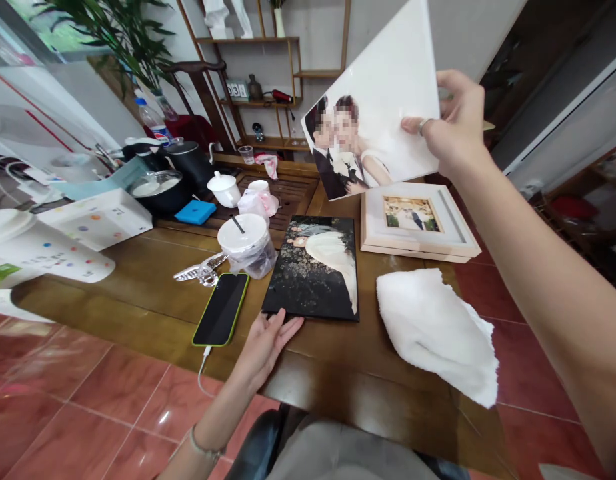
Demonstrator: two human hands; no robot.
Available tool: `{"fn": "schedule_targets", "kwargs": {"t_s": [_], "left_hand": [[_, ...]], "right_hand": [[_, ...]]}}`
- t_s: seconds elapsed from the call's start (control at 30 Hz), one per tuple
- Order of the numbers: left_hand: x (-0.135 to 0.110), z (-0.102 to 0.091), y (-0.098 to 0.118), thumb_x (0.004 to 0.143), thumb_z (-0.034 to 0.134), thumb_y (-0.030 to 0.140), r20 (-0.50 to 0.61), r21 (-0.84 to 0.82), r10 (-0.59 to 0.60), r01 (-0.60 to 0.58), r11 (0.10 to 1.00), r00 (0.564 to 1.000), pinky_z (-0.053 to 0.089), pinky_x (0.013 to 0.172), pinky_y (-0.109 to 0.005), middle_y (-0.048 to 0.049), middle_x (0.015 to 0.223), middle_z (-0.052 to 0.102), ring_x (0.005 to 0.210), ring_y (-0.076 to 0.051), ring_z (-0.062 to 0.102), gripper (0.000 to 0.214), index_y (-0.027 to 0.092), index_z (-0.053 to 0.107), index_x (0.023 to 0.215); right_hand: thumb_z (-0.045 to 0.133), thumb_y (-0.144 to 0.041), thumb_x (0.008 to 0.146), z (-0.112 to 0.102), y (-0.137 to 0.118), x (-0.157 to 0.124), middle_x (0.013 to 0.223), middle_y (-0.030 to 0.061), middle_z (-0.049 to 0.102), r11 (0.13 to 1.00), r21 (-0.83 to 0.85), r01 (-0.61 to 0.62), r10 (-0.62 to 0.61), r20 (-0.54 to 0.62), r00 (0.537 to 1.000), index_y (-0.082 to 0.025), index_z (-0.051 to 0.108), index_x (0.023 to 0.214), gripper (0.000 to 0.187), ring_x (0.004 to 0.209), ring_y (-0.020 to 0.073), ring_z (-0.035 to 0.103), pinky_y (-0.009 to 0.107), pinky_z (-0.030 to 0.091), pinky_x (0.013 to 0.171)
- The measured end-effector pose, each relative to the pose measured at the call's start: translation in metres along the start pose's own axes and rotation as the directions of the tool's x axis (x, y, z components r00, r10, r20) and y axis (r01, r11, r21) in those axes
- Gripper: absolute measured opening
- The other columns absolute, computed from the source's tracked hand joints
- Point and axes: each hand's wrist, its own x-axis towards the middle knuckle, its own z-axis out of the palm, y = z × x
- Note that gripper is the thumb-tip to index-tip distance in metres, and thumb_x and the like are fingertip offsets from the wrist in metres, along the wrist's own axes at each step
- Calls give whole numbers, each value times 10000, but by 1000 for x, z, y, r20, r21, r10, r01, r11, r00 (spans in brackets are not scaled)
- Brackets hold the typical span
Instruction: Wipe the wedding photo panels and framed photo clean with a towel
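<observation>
My right hand (455, 123) grips a white photo panel (388, 87) by its right edge, with the thumb on the front and the other fingers behind. The panel is raised and tilted above the table, and its picture shows a couple in wedding clothes. Below it, a dark wedding photo panel (315, 280) lies flat on the table. My left hand (268, 340) rests at that panel's near edge, fingers stretched out and touching it. To the right lie a white framed picture box (423, 223) and a white cloth (433, 327).
On the wooden table (153, 293) are a phone (221, 310) on a cable, a lidded cup (245, 243), a shiny clip (201, 270), a tissue box (101, 220), a teapot (224, 190) and a kettle (191, 163). A shelf stands behind; red tiles cover the floor.
</observation>
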Motion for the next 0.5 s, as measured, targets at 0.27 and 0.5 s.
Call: {"fn": "schedule_targets", "kwargs": {"t_s": [0.27, 0.5], "left_hand": [[28, 32, 1, 802, 568, -66, 63, -133, 151, -141, 981, 987, 416, 1090, -322, -25, 903, 654, 956, -100, 665, 284, 157, 561, 976], [67, 56, 12, 848, 544, -5, 55, -90, 172, -167, 982, 984, 481, 1013, -382, 63, 670, 516, 721, -85, 650, 239, 188, 455, 956]], "right_hand": [[695, -386, 642, 4, 14, -6, 1073, 95, 676, 986, 166, 1, 20, -129, 991, -204, 551, 996, 423, 812, 196, 651, 321, 512, 616], [667, -374, 610, 6, 22, -6, 1059, 114, 684, 971, 238, -32, 74, -168, 983, -205, 554, 985, 426, 768, 190, 639, 327, 502, 605]]}}
